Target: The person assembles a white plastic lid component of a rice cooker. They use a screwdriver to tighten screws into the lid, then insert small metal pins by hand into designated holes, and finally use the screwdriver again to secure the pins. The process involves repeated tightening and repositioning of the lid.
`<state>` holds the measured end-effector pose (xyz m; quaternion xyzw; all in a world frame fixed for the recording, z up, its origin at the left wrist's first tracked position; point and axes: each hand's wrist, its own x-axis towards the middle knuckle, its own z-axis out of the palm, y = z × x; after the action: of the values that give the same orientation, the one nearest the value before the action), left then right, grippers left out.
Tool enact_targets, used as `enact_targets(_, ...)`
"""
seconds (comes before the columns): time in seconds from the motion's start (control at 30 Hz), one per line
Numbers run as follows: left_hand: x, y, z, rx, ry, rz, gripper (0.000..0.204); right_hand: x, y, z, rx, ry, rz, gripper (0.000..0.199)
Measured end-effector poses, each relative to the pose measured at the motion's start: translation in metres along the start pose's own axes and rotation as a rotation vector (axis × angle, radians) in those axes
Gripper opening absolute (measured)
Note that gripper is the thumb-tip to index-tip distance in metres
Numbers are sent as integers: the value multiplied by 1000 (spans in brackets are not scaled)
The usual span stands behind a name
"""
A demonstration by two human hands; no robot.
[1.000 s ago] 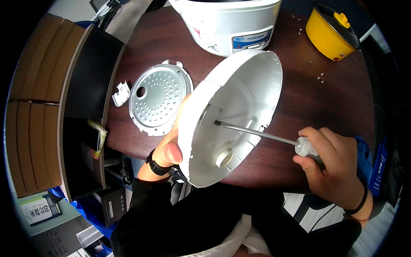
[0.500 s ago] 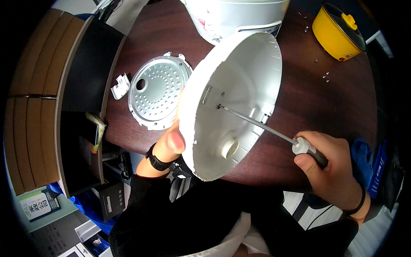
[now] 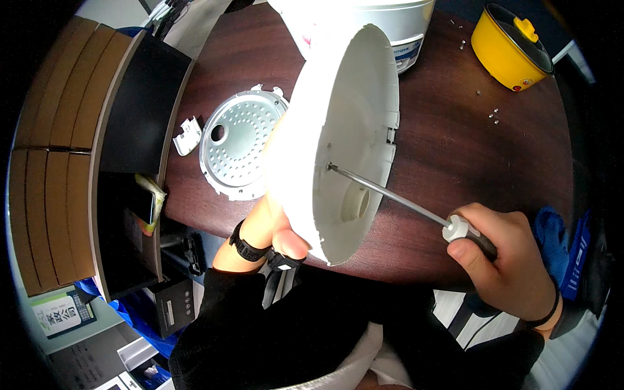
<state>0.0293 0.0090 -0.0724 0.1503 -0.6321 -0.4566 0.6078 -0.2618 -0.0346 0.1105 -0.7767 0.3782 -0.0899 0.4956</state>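
Note:
My left hand [image 3: 276,218] grips a white bowl-shaped plastic lid shell [image 3: 361,110] from its outer side, most of the fingers hidden behind it. The shell stands tilted up, its hollow inside facing right. A grey-handled screwdriver [image 3: 396,197] is closed in my right hand [image 3: 510,257], thumb and fingers round the handle. Its tip meets a small dark screw hole on the shell's inner wall; whether a screw sits there is too small to tell. Inside the shell, lower down, is a short round collar [image 3: 355,203].
Left of the shell lie a dimpled metal disc [image 3: 242,146] and a small white plastic piece [image 3: 188,136]. A white rice cooker body [image 3: 406,26] stands behind. Loose screws [image 3: 494,117] lie on the right, near a yellow pot [image 3: 507,55]. Shelving with cardboard boxes [image 3: 58,208] borders the table's left.
The shell has turned more edge-on, its far rim swinging left, and my left hand has shifted slightly right with it. The screwdriver's tip stays at the hole; my right hand has barely moved.

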Motion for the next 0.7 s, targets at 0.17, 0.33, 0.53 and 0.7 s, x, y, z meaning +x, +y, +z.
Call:
enact_targets(0.17,15,15,9,35,63,-73,107,1,5,-3,60,-43,31,27)
enact_targets(0.33,19,22,11,40,84,-112,105,3,14,-1,287,-131,121,35)
enact_targets(0.53,22,26,13,18,94,-145,104,3,19,0,502,-239,266,38)
enact_targets(0.7,25,29,15,-6,113,-171,103,3,11,-10,636,-347,481,39)
